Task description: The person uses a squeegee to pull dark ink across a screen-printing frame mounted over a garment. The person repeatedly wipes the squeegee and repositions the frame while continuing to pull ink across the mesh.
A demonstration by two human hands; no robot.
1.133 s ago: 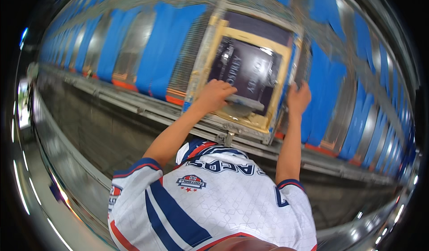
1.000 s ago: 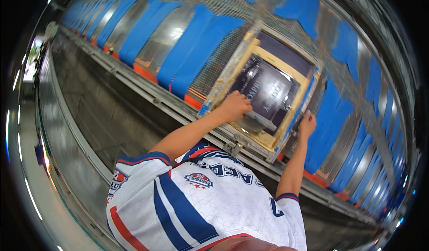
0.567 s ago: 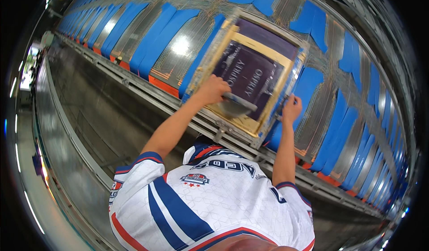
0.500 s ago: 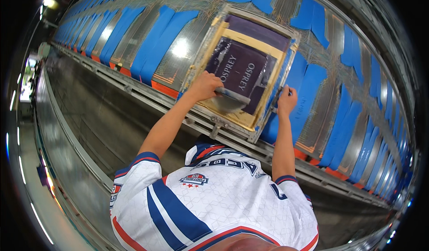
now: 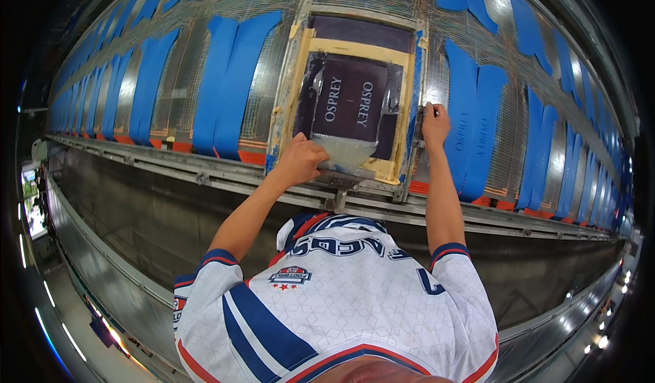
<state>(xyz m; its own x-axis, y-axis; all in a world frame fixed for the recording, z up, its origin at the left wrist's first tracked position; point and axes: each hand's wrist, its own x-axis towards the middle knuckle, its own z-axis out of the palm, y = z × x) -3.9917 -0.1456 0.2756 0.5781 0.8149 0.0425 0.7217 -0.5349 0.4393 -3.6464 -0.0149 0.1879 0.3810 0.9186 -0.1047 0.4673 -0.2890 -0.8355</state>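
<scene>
A wooden-framed printing screen (image 5: 402,96) with a dark mesh panel lies on a long table of blue fabric pieces. My left hand (image 5: 300,161) is closed on the handle of a squeegee (image 5: 344,171) at the near end of the screen, where a pool of pale ink (image 5: 343,151) sits. My right hand (image 5: 434,125) grips the screen's right edge. A white jersey with blue and red stripes covers my chest below.
Blue fabric pieces (image 5: 232,83) lie in rows along the table to both sides. A metal rail (image 5: 170,168) runs along the table's near edge. A shiny floor with light reflections (image 5: 587,328) lies at the lower right and left.
The view has swung and steadied over the screen. My left hand with the squeegee sits at the near end with pale ink gathered there; my right hand stays on the right frame edge.
</scene>
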